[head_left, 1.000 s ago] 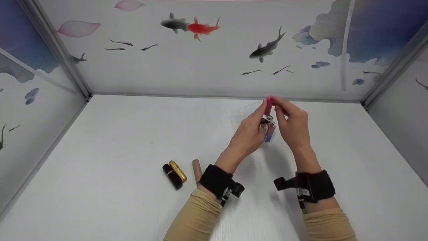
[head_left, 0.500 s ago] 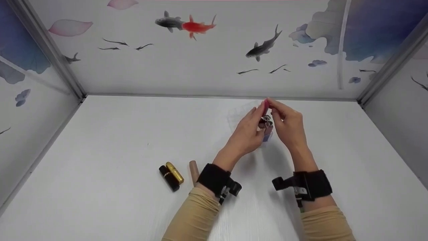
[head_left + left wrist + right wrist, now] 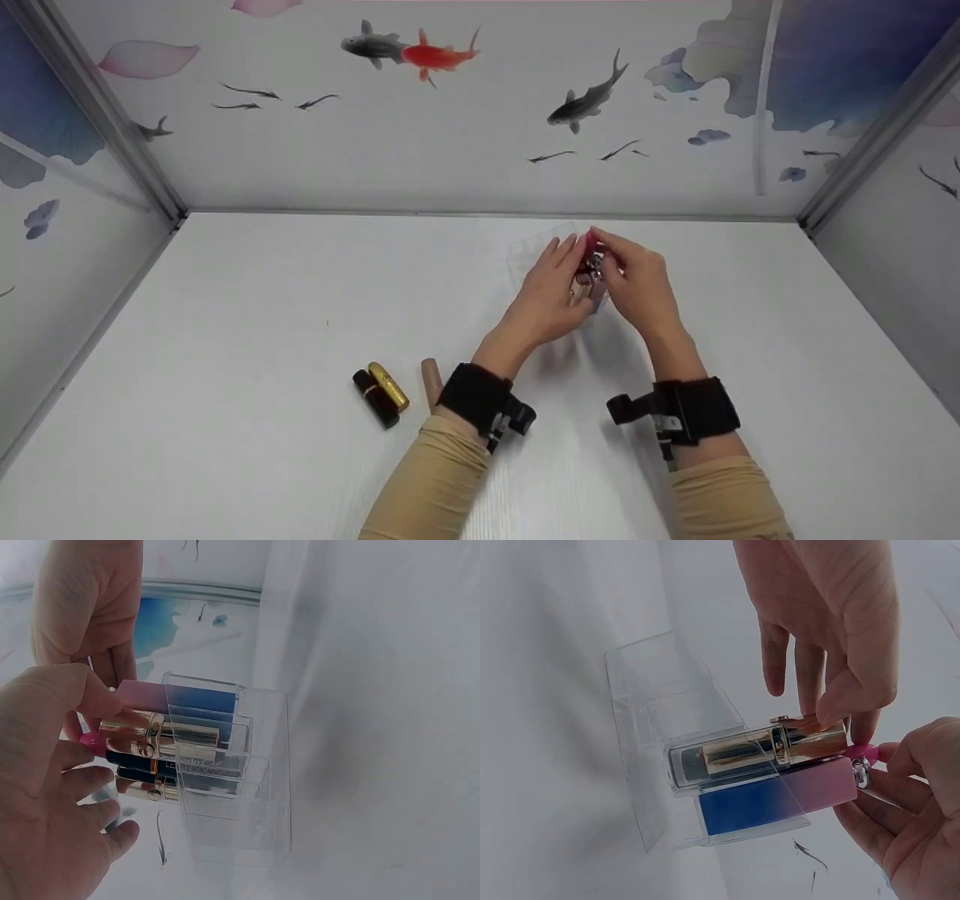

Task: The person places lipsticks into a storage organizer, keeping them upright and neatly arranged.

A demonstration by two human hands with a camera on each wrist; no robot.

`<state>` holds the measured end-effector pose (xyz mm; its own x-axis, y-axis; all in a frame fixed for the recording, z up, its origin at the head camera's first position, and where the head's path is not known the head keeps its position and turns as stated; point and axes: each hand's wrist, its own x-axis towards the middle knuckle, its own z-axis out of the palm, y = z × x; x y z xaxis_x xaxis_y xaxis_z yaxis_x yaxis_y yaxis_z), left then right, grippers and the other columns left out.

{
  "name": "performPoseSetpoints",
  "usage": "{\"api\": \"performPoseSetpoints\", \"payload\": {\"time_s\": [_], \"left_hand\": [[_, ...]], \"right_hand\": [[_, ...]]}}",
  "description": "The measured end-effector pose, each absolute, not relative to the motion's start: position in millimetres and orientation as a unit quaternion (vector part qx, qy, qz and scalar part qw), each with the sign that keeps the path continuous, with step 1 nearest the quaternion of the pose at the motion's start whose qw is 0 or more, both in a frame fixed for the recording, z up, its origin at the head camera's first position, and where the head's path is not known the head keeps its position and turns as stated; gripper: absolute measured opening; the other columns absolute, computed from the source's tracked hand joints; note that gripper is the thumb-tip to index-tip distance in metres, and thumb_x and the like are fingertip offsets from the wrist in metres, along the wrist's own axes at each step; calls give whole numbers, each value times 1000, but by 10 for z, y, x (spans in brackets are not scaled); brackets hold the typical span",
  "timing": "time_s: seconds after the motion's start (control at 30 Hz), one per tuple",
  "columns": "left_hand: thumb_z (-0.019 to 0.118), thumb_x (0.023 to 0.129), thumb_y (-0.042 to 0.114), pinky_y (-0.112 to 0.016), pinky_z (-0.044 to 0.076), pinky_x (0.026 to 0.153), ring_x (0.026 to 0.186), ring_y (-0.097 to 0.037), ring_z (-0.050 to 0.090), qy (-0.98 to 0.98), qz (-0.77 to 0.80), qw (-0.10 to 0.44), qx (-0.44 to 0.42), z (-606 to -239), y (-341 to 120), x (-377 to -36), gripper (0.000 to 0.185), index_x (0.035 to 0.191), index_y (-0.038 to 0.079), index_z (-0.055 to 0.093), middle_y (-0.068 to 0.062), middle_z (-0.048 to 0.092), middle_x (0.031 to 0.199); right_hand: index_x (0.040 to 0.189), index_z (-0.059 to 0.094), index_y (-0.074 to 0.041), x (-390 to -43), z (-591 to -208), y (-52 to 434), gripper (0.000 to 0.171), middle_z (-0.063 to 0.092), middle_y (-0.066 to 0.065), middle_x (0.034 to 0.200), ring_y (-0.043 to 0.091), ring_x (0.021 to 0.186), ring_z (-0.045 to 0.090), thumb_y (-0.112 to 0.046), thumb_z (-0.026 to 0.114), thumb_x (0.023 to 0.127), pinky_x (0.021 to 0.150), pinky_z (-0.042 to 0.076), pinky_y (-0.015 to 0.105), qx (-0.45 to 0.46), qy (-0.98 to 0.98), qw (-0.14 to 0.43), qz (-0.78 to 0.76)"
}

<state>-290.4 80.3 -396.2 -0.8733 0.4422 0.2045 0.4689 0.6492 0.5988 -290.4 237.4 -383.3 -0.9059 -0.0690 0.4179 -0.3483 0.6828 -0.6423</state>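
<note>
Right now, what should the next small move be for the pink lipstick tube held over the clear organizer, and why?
Probably keep lowering the pink lipstick tube into the clear acrylic organizer: the right hand pinches its top, part still stands above the other tubes, and the left hand steadies them.

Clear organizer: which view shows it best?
The right wrist view: the clear organizer lies unobstructed, its compartments distinct, holding a gold lipstick and a blue-pink tube. The left wrist view shows it too, paler against the white table. In the head view it is nearly hidden behind both hands.
</note>
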Motion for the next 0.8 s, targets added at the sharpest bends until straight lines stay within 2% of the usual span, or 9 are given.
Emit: {"api": "performPoseSetpoints", "payload": {"time_s": [0.2,0.43,0.8], "left_hand": [[61,93,26,-39,20,127,158,-25,11,-913,-339,7,-228,-3990,800,-2909,77,160,15,25,-5,18,169],[62,93,24,-36,22,127,156,-25,19,-914,-334,32,-228,-4019,791,-2930,68,155,10,35,-8,24,167],[60,96,26,-33,30,123,153,-22,29,-914,-330,48,-233,-4065,804,-2913,64,154,9,36,-10,27,165]], "right_hand": [[141,57,-5,-2924,-3880,2384,40,62,19,138,33,130,58,-9,43,103,109,47,49,113,-911,146,370],[141,56,-3,-2922,-3876,2391,41,61,21,138,37,127,59,-11,41,103,105,49,52,108,-921,117,357],[141,54,0,-2916,-3873,2400,42,60,23,138,39,128,58,-13,40,104,106,48,53,114,-928,92,343]]}}
